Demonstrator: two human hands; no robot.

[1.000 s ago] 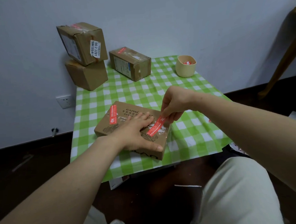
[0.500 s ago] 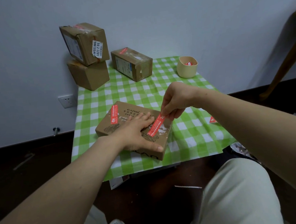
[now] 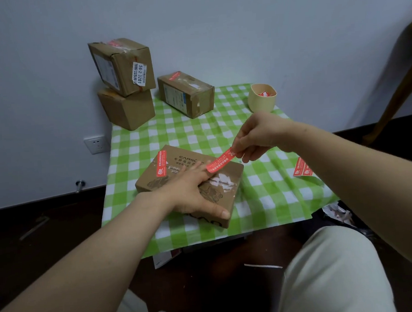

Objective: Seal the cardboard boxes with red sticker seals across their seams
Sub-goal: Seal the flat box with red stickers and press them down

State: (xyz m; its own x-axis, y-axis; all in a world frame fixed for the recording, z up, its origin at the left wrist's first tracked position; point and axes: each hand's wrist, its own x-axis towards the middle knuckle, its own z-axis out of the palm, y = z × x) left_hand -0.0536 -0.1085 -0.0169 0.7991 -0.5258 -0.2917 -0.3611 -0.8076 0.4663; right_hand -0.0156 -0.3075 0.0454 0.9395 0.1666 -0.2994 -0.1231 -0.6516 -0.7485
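Over the box [image 3: 151, 184], right hand [image 3: 259, 135] pinches red sticker [image 3: 221, 160], length slanting far-right; left hand [image 3: 190, 193] presses flat.

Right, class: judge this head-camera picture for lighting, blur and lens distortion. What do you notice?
Head view: dim, even light, no glare; a soft shadow on the wall; the wide lens swells both forearms toward the bottom edge; print on the red sticker is unreadable, though the label on the upper box is legible.
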